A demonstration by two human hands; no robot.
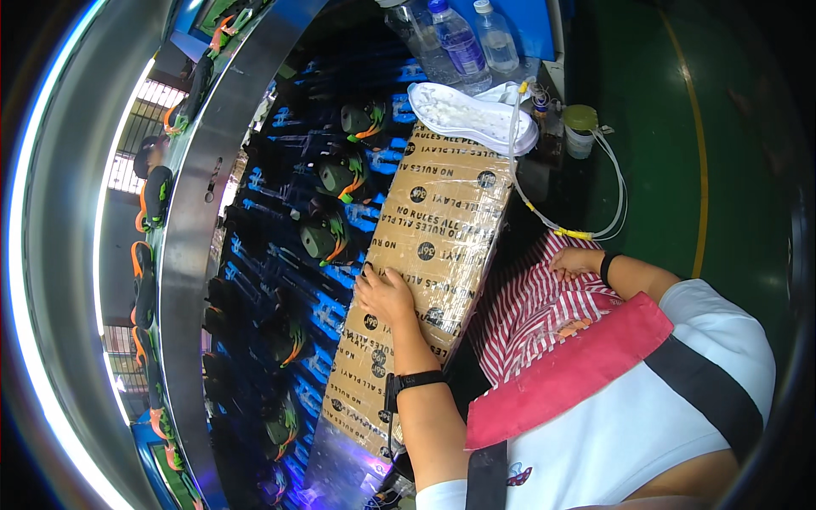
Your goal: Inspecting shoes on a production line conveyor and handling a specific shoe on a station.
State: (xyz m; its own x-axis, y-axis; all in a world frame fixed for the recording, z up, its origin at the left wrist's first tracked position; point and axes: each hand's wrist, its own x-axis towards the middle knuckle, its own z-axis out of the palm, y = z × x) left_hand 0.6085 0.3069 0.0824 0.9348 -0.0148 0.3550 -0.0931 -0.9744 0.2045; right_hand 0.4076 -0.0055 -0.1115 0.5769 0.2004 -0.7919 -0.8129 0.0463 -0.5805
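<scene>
My left hand (385, 296) lies with its fingers spread on a long board (442, 229) wrapped in printed brown paper and clear film. A dark band circles that wrist. Over a red-and-white striped apron (527, 314), my right hand (576, 263) has its fingers curled; its palm is hidden, so I cannot see whether anything is inside. A white shoe sole (476, 119) sits at the board's far end. Past the board's left edge stand dark shoe uppers (327, 235) with green and orange trim, among blue-and-black holders (336, 314).
Bottles (463, 51) and a lidded jar (580, 132) stand beyond the sole. A looped white tube (625, 191) with yellow tape hangs near my right hand. On the left, a metal rail (189, 255) curves past more shoe uppers (155, 197). Green floor (646, 110) lies at right.
</scene>
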